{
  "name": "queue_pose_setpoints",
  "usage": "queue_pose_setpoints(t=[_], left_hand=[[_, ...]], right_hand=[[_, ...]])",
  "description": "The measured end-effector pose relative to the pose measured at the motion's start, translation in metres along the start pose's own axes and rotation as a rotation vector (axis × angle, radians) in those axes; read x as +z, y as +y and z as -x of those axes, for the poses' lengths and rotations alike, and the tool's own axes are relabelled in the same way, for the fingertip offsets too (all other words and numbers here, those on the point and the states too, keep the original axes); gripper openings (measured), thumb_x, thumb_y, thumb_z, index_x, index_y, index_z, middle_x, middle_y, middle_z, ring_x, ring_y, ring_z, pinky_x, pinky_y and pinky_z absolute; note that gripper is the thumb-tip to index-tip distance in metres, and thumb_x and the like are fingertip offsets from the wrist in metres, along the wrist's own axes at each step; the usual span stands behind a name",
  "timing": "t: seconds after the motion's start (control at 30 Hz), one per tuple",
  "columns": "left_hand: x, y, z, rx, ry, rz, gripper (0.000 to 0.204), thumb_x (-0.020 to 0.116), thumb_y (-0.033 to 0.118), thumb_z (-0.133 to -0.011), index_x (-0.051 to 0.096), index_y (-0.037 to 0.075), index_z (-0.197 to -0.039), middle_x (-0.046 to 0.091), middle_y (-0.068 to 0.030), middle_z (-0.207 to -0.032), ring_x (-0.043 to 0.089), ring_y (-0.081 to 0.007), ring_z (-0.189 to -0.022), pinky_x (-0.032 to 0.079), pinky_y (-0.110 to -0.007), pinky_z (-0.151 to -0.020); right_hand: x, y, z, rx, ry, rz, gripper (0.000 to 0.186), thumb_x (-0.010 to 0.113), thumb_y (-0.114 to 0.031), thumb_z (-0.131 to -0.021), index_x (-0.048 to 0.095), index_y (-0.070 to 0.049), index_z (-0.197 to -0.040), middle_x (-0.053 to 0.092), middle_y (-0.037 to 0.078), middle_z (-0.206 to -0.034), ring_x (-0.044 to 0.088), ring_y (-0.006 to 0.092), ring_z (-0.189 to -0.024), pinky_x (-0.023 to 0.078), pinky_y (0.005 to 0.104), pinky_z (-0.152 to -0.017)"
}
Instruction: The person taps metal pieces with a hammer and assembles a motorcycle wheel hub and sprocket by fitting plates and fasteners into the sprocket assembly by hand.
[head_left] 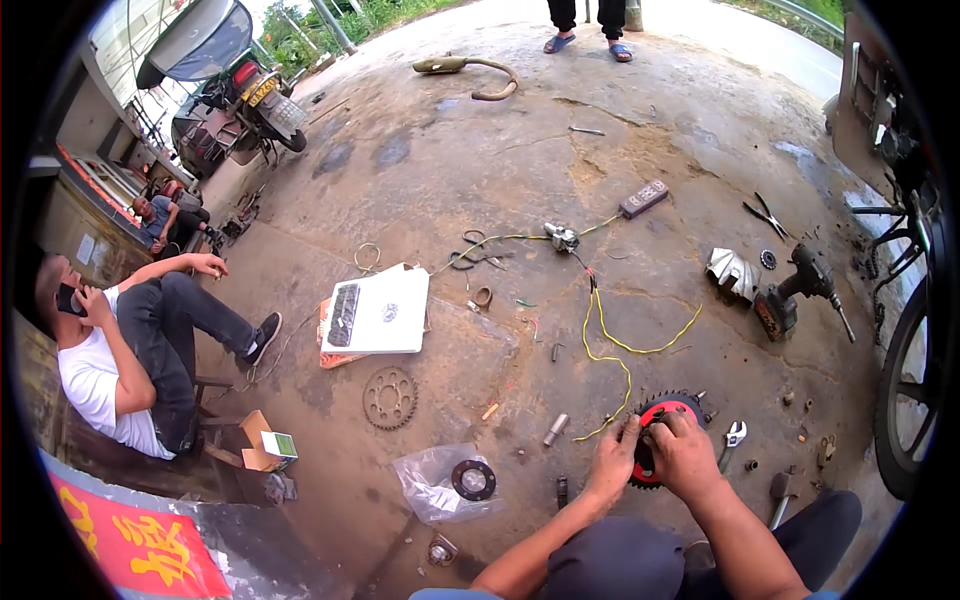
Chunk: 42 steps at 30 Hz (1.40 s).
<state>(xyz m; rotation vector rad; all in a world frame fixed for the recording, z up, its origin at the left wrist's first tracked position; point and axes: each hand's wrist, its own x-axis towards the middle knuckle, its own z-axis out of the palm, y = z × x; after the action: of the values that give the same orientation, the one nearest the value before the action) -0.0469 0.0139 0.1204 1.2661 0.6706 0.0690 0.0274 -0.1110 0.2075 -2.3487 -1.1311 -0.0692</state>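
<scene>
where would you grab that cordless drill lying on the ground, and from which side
Take the cordless drill by its handle grip, between body and battery base. It lies on its side, so the handle is exposed from above; come straight down. Avoid the bit end pointing toward the wheel.

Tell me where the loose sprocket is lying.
The loose sprocket lies flat on the concrete, left of centre, just below the white box and above the plastic bag.

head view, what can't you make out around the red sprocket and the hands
- Red sprocket: the left hand and right hand cover most of it, so its middle is hidden.
- Fingertips: too small to tell what they grip.
- Small parts by the wrench: too small to identify.
- Wheel: cut off by the right edge.
- Standing person: only legs and sandals show, cut off at the top.
</scene>
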Motion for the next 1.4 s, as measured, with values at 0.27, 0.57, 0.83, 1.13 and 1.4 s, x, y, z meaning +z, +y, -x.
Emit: queue_pose_setpoints(t=[0.27,0.57,0.83,1.13,1.4], left_hand=[[-0.012,-0.014,-0.001,-0.03,0.092,0.025,0.049,0.061,0.043,-0.109,0.071,-0.005,-0.114,0.071,-0.0049,-0.099,0.058,-0.011,-0.09,0.05,-0.03,-0.083],[-0.023,-0.015,0.003,0.021,0.133,-0.092,0.051,0.066,0.045,-0.106,0.07,-0.006,-0.114,0.074,-0.0062,-0.097,0.063,-0.0122,-0.087,0.052,-0.031,-0.081],[-0.039,-0.029,0.018,0.027,0.27,-0.388,0.056,0.07,0.052,-0.1,0.072,-0.002,-0.114,0.077,-0.0178,-0.103,0.074,-0.0285,-0.098,0.056,-0.04,-0.088],[-0.042,-0.031,0.021,-0.03,0.277,-0.605,0.066,0.069,0.063,-0.095,0.073,0.001,-0.117,0.075,-0.0262,-0.11,0.07,-0.0449,-0.108,0.055,-0.049,-0.091],[-0.043,-0.039,0.016,0.002,0.347,-0.534,0.065,0.066,0.062,-0.097,0.073,-0.001,-0.111,0.075,-0.0268,-0.103,0.071,-0.0474,-0.102,0.055,-0.05,-0.087]], right_hand=[[0.019,0.008,-0.001,-0.186,-0.18,0.283,0.024,0.064,-0.02,-0.086,0.069,-0.008,-0.105,0.066,0.009,-0.101,0.063,0.0285,-0.098,0.054,0.0424,-0.084],[0.05,0.026,-0.001,-0.216,-0.258,0.21,0.02,0.067,-0.028,-0.09,0.069,-0.009,-0.096,0.069,0.011,-0.089,0.069,0.0306,-0.085,0.057,0.0434,-0.072],[0.074,0.028,0.012,-0.266,-0.356,0.077,0.025,0.066,-0.028,-0.095,0.065,-0.003,-0.095,0.068,0.018,-0.092,0.068,0.0358,-0.088,0.058,0.0461,-0.077],[0.117,0.026,0.054,0.335,-0.35,-0.315,0.032,0.062,-0.033,-0.099,0.067,-0.003,-0.089,0.067,0.021,-0.074,0.069,0.0435,-0.074,0.057,0.0537,-0.069],[0.096,0.019,0.036,0.057,-0.358,-0.136,0.028,0.065,-0.027,-0.098,0.058,0.0,-0.097,0.07,0.023,-0.085,0.07,0.0431,-0.08,0.056,0.0533,-0.072]])
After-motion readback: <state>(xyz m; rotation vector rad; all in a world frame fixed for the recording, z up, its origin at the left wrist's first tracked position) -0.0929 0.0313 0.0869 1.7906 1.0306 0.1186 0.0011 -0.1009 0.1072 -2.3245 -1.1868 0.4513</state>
